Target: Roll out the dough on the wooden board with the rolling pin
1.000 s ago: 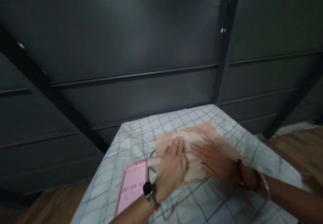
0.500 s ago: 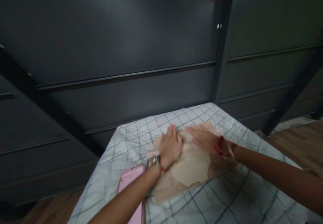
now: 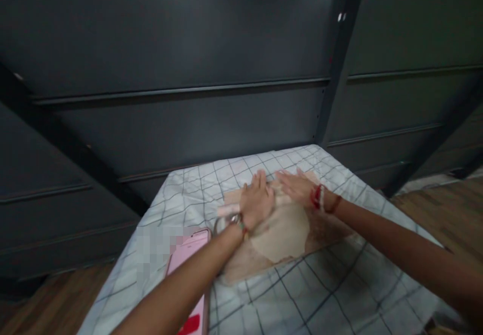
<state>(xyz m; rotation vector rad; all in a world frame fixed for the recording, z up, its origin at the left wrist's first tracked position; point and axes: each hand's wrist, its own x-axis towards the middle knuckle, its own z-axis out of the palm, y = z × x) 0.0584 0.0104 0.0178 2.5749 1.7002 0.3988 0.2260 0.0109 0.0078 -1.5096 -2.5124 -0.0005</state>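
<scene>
A flat round sheet of pale dough (image 3: 282, 233) lies on a light brown board (image 3: 234, 270) on a bed covered with a checked sheet (image 3: 328, 295). My left hand (image 3: 257, 199) rests flat on the far left part of the dough, fingers stretched forward. Beside it, my right hand (image 3: 296, 186) presses flat on the far right part. Both arms are stretched out; neither hand grips anything. A watch sits on my left wrist, red bands on my right.
A pink phone (image 3: 188, 274) lies on the sheet left of the board, partly under my left forearm. A dark panelled wall (image 3: 188, 73) rises right behind the bed. Wooden floor (image 3: 449, 214) shows on both sides.
Both hands have slid forward across the dough, from its near part to its far edge, arms stretching out. The camera has shifted slightly.
</scene>
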